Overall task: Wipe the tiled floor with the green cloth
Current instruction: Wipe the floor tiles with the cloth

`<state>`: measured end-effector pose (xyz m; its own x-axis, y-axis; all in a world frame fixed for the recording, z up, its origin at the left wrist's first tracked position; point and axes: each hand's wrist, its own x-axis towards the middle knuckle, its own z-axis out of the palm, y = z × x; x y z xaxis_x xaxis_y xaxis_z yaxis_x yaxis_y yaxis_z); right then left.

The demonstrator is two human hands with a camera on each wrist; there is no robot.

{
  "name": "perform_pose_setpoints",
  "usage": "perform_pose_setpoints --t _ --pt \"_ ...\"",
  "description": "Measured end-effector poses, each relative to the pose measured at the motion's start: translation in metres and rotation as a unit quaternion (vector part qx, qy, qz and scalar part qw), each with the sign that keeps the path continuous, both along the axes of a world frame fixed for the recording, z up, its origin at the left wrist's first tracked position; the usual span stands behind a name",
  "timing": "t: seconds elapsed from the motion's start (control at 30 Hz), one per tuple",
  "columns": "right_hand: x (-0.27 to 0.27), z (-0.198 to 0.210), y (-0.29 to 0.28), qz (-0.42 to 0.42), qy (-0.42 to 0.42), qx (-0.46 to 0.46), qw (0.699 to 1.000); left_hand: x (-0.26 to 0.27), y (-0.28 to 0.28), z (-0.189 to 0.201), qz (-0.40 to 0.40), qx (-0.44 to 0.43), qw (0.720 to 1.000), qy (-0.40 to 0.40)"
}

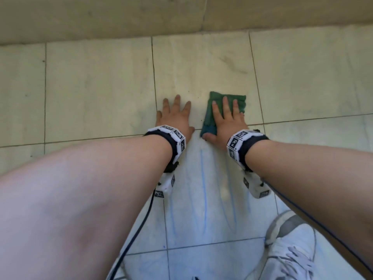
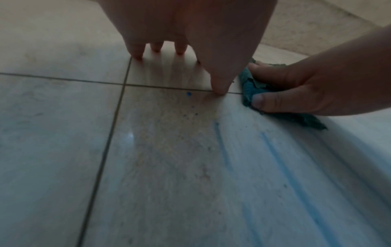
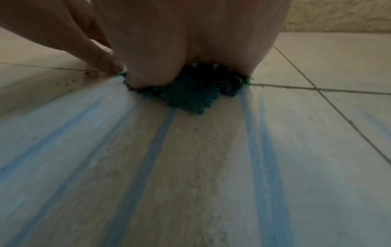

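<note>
The tiled floor is streaked with blue lines on the near side. The green cloth is pinned flat under the right hand, fingers spread, its long axis pointing away; unwiped tile lies ahead. The left hand is braced flat just beside it, fingers spread, nothing held.

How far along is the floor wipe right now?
Underway. The right hand presses the green cloth flat on the tiled floor; the left hand rests open beside it. Blue streaks trail behind the cloth. A dark smudge ahead still looks unwiped.
</note>
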<state>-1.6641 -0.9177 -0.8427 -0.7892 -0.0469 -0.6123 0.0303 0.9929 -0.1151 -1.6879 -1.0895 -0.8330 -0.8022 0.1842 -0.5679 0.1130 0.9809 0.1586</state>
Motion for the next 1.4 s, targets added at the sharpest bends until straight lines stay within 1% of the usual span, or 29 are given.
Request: perform_pose_setpoints --t 0.2,0.3,0.37,0.47,0.57,0.73,0.83,0.9,0.97,1.03,1.1,1.23,1.4 --pt "0.0 -0.002 0.003 0.011 0.01 -0.004 1.0 -0.002 0.013 0.001 0.008 -0.005 1.0 0.0" --pt "-0.003 0.003 0.004 0.02 -0.011 -0.001 1.0 -0.003 0.014 0.004 -0.001 -0.021 1.0 -0.017" --pt "-0.009 0.017 0.004 0.035 -0.036 0.004 0.999 -0.003 0.015 0.018 -0.011 -0.031 0.999 -0.036" --pt "-0.015 0.057 0.009 0.074 -0.076 0.025 0.994 0.008 0.023 0.06 -0.043 -0.054 0.995 -0.072" --pt "-0.004 0.112 0.016 0.097 -0.09 0.028 0.991 0.032 0.025 0.117 -0.05 -0.075 0.991 -0.1" --pt "0.032 0.214 0.037 0.074 -0.158 0.047 0.983 0.065 0.03 0.233 -0.019 -0.101 0.985 -0.137" --pt "0.055 0.282 0.047 0.072 -0.2 0.048 0.976 0.075 0.042 0.299 -0.007 -0.099 0.985 -0.143" --pt "0.068 0.323 0.05 0.075 -0.21 0.037 0.974 0.08 0.052 0.337 0.007 -0.088 0.985 -0.149" --pt "0.081 0.353 0.052 0.072 -0.215 0.032 0.973 0.086 0.061 0.366 0.025 -0.07 0.984 -0.16" --pt "0.091 0.374 0.049 0.07 -0.215 0.035 0.973 0.093 0.066 0.386 0.04 -0.06 0.984 -0.163" --pt "0.101 0.383 0.045 0.065 -0.215 0.03 0.974 0.101 0.067 0.397 0.04 -0.051 0.985 -0.159" --pt "0.121 0.393 0.036 0.044 -0.204 0.031 0.978 0.121 0.064 0.41 0.005 -0.041 0.99 -0.136" --pt "0.151 0.412 0.021 0.016 -0.204 0.028 0.978 0.156 0.05 0.426 -0.013 -0.052 0.99 -0.133"
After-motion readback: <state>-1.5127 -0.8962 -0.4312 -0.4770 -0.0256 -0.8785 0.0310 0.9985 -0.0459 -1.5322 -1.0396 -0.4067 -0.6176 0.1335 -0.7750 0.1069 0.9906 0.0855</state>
